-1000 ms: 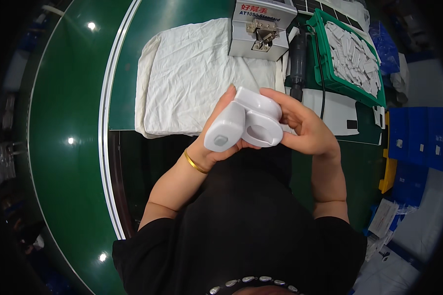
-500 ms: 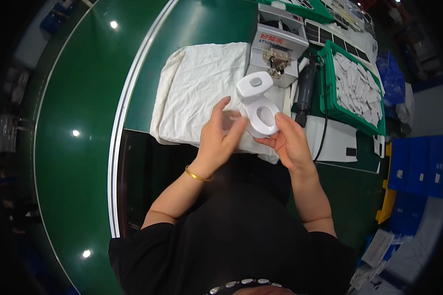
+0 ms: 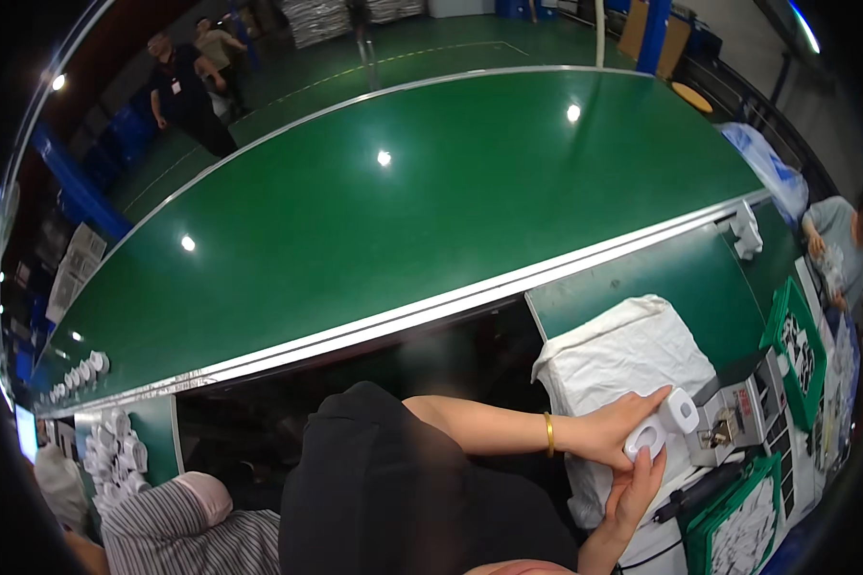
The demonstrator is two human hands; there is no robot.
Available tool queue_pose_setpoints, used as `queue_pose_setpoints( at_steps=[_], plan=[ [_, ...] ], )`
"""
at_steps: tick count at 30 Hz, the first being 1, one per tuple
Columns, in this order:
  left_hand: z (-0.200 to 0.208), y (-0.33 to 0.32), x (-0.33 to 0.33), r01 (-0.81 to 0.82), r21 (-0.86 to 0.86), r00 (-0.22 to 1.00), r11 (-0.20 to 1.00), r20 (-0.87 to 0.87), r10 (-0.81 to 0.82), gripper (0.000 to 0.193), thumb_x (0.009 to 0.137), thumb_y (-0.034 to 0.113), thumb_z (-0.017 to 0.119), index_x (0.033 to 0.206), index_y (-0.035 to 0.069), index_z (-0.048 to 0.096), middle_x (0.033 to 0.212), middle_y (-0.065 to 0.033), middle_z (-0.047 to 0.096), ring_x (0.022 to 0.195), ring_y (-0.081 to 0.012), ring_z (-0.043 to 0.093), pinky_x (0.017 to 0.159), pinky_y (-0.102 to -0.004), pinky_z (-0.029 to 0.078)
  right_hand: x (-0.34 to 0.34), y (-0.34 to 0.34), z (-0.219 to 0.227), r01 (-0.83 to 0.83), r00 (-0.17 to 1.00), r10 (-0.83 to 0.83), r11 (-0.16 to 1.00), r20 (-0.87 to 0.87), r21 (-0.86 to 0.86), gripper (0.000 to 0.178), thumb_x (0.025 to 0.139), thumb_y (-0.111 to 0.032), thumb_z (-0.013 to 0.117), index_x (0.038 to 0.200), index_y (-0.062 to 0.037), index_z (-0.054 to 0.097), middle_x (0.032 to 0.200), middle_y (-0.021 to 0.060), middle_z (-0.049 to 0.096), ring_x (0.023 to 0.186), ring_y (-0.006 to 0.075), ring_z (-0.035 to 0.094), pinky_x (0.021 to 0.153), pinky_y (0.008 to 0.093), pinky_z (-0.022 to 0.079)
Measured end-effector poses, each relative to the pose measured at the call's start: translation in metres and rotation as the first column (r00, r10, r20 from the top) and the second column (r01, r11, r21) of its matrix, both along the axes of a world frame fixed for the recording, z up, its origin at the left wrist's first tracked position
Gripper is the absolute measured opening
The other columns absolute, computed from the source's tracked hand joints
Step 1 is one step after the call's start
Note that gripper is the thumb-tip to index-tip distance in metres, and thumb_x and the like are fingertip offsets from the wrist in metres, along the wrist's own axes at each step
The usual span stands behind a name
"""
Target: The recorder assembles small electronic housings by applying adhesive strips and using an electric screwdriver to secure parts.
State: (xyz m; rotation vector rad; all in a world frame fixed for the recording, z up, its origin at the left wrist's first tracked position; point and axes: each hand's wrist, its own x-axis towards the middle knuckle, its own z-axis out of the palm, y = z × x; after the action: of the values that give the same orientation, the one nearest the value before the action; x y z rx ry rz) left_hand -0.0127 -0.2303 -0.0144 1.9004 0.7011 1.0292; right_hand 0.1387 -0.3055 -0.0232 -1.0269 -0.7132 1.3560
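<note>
My right hand (image 3: 635, 496) is nearest, its fingers and thumb pinched on the rim of a small white toilet-shaped piece (image 3: 679, 412), which I hold above the edge of a white cloth (image 3: 633, 350). My left hand (image 3: 604, 433), a gold bangle (image 3: 549, 434) at its wrist, lies against the left side of the piece with fingers spread; I cannot tell whether it grips. The cloth is spread, rumpled, on the green counter (image 3: 594, 278). Just right of the piece stands a grey machine (image 3: 756, 422) with a metal fixture on its front, and near my right hand lies a dark cylindrical tool (image 3: 705, 491) beside a green crate (image 3: 697, 541) of white parts. Off to my left are a striped sleeve (image 3: 168, 527) and a heap of white pieces (image 3: 115, 460). Farther right, past the machine, is another green crate (image 3: 781, 321), with a person in grey (image 3: 839, 244) beyond. A broad green surface (image 3: 451, 192) runs past the counter; two people (image 3: 187, 91) are on the floor at far left.
</note>
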Motion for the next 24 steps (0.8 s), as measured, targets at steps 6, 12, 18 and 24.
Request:
queue_pose_setpoints(
  at_steps=[6, 12, 18, 24],
  plan=[
    [0.018, 0.023, -0.003, 0.081, 0.008, 0.996, 0.997, -0.036, -0.081, 0.123, 0.065, 0.027, 0.080, 0.153, -0.003, -0.001, 0.128, -0.0256, 0.048, 0.108, -0.0379, 0.045, 0.099, -0.0426, 0.038, 0.010, 0.011, 0.001, 0.029, 0.998, -0.031, 0.999, 0.052, 0.029, 0.059, 0.099, -0.016, 0.056, 0.149, -0.0018, 0.028, 0.138, 0.0156, 0.048, 0.118, 0.0262, 0.057, 0.094, 0.0373, 0.052],
    [0.022, 0.037, 0.006, 0.194, -0.049, 0.981, 0.980, 0.011, -0.194, 0.132, 0.053, 0.024, 0.086, 0.154, 0.001, 0.004, 0.125, -0.0242, 0.050, 0.116, -0.0405, 0.050, 0.100, -0.0413, 0.040, 0.017, 0.017, -0.001, 0.021, 0.999, -0.019, 0.999, -0.040, 0.036, 0.063, 0.097, -0.013, 0.057, 0.150, -0.0015, 0.025, 0.143, 0.0183, 0.043, 0.124, 0.0287, 0.051, 0.098, 0.0406, 0.048],
    [0.032, 0.043, 0.002, 0.159, -0.058, 0.986, 0.986, -0.048, -0.162, 0.132, 0.051, 0.027, 0.088, 0.154, 0.001, 0.008, 0.126, -0.0234, 0.051, 0.114, -0.0390, 0.052, 0.098, -0.0400, 0.043, 0.027, 0.022, -0.018, 0.056, 0.997, -0.058, 0.997, 0.043, 0.059, 0.059, 0.100, -0.022, 0.055, 0.149, -0.0031, 0.028, 0.134, 0.0170, 0.052, 0.105, 0.0237, 0.063, 0.084, 0.0334, 0.055],
    [0.042, 0.077, -0.013, -0.010, 0.012, 0.997, 1.000, -0.081, 0.011, 0.134, 0.051, 0.030, 0.092, 0.153, 0.000, 0.011, 0.122, -0.0236, 0.055, 0.106, -0.0368, 0.057, 0.091, -0.0394, 0.047, 0.026, 0.023, -0.018, 0.057, 0.975, -0.041, 0.996, 0.220, -0.070, 0.049, 0.100, -0.018, 0.053, 0.144, -0.0044, 0.036, 0.118, 0.0158, 0.060, 0.084, 0.0186, 0.063, 0.072, 0.0283, 0.052]
  ],
)
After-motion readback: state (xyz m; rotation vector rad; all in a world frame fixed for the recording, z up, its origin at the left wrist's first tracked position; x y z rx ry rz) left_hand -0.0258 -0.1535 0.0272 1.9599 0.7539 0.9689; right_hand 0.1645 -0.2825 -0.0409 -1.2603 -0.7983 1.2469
